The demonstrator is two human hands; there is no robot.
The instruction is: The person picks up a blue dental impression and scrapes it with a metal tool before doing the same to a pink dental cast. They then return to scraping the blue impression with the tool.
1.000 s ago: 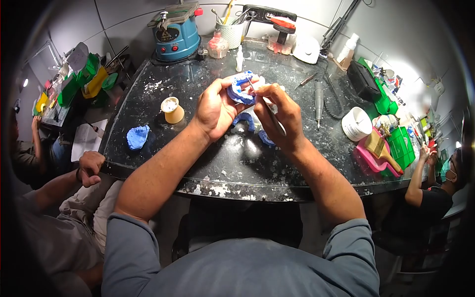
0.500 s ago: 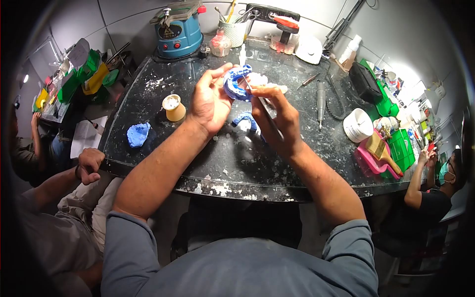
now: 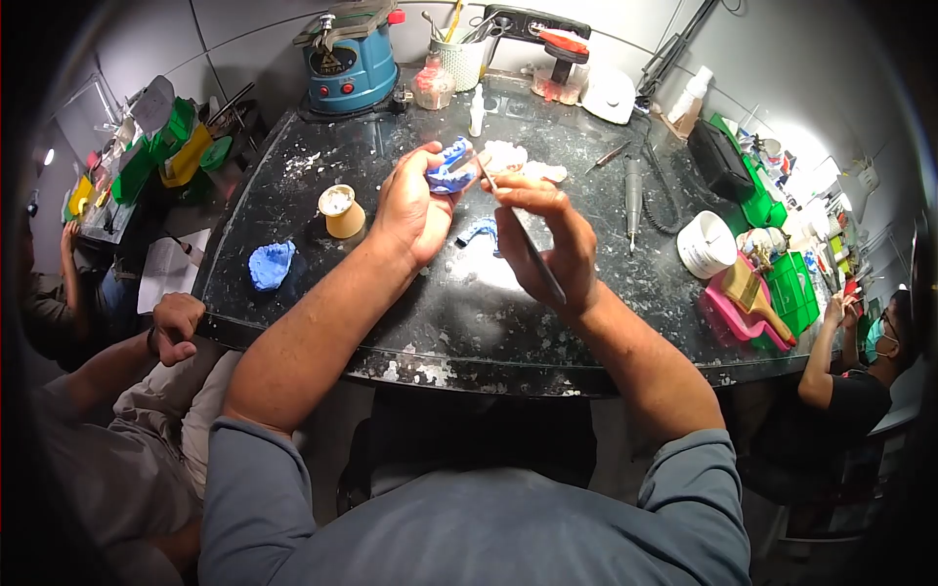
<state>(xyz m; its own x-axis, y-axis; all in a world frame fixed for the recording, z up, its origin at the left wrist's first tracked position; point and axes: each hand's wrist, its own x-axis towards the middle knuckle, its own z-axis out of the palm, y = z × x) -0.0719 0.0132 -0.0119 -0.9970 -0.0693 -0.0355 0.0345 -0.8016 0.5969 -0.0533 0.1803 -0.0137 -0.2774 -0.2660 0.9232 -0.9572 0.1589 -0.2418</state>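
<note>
In my left hand (image 3: 410, 213) a blue horseshoe-shaped dental mould (image 3: 452, 177) is held up and tilted, fingers and thumb closed about its left side. My right hand (image 3: 564, 234) pinches a slim dark-handled carving tool (image 3: 540, 262). Its thin tip points up and rests just right of the mould. Beneath the hands, a second blue arch (image 3: 479, 232) lies on the bench, partly covered by my right hand. White plaster pieces (image 3: 506, 156) sit right behind the mould. A rough blue lump (image 3: 271, 266) lies left of my forearm, near a cream-coloured cup (image 3: 344, 219) with white material in it.
At the back of the black bench (image 3: 469, 337) stand a blue machine (image 3: 354, 73), a pot of tools (image 3: 459, 61) and a small white bottle (image 3: 477, 112). To the right are a handpiece (image 3: 633, 200), a white tub (image 3: 705, 246) and a brush (image 3: 752, 293). People sit on both sides.
The mould has turned in my left hand and shifted slightly left, so it shows more edge-on. The tool's tip has come away from inside the arch, and its handle has swung into fuller view.
</note>
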